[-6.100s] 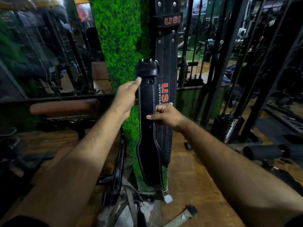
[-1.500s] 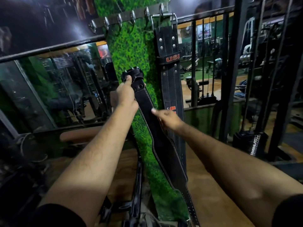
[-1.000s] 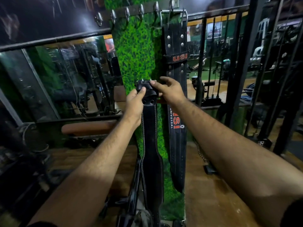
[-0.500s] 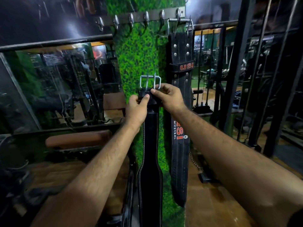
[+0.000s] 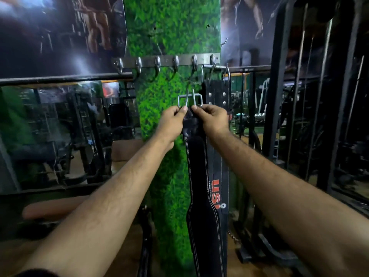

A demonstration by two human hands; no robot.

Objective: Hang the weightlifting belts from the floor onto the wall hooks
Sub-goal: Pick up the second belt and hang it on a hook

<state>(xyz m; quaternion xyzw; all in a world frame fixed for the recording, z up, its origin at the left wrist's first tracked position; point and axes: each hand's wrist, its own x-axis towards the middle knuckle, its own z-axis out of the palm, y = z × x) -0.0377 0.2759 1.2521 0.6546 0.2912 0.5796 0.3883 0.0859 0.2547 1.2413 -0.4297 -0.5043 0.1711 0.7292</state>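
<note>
I hold a black leather belt (image 5: 201, 196) upright in front of the green grass-covered pillar. My left hand (image 5: 171, 122) and my right hand (image 5: 212, 118) both pinch its top end just under the steel buckle (image 5: 190, 99). The buckle sits below the metal hook rail (image 5: 167, 61), close under the second hook from the right. A second black belt (image 5: 217, 92) with red USI lettering hangs from the rightmost hook, right behind my belt.
Several hooks on the rail's left part are bare. A mirror wall (image 5: 60, 126) lies to the left, with a padded bench (image 5: 54, 208) below it. Black gym machine frames (image 5: 279, 116) stand to the right. Another dark strap (image 5: 144, 236) hangs low beside the pillar.
Both hands have lifted the belt's buckle end higher, from mid-pillar to just under the hook rail. The right hand moved from the strap's middle to the top end.
</note>
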